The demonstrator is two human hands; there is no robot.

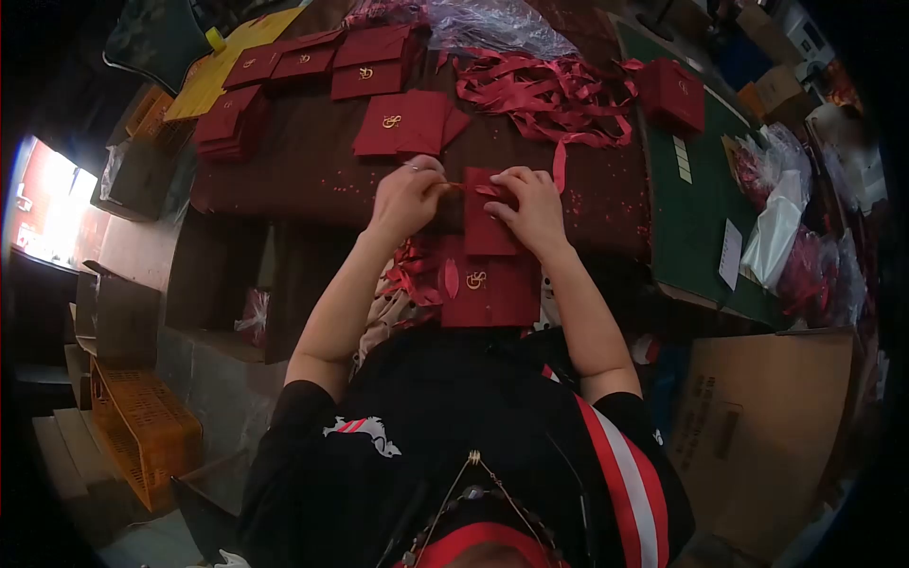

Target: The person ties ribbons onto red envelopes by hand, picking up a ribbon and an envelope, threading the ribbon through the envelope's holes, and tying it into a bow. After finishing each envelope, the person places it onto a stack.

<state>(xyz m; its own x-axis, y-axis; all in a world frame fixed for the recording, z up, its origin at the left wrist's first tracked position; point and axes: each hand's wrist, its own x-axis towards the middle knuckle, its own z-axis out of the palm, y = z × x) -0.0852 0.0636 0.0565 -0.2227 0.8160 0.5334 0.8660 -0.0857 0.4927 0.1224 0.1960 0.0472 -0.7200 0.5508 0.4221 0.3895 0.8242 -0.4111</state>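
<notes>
In front of my chest, a flat red paper bag (488,232) stands at the table's near edge, with a short piece of red ribbon on its upper part. My right hand (535,210) grips this bag by its right side, thumb across the front. At its upper left, my left hand (409,197) is closed in a pinch around a thin orange-looking end, too small to name. Below, on my lap, lies another red bag (502,301) with a gold logo; a pink-red ribbon loop (450,280) is beside it.
Stacks of red bags (407,121) and a tangle of red ribbon (544,95) lie on the brown-covered table (284,194). Clear plastic (502,26) is behind. A red stack (670,95) is near the green board (682,218). Cardboard boxes (757,426) and an orange crate (147,421) flank me.
</notes>
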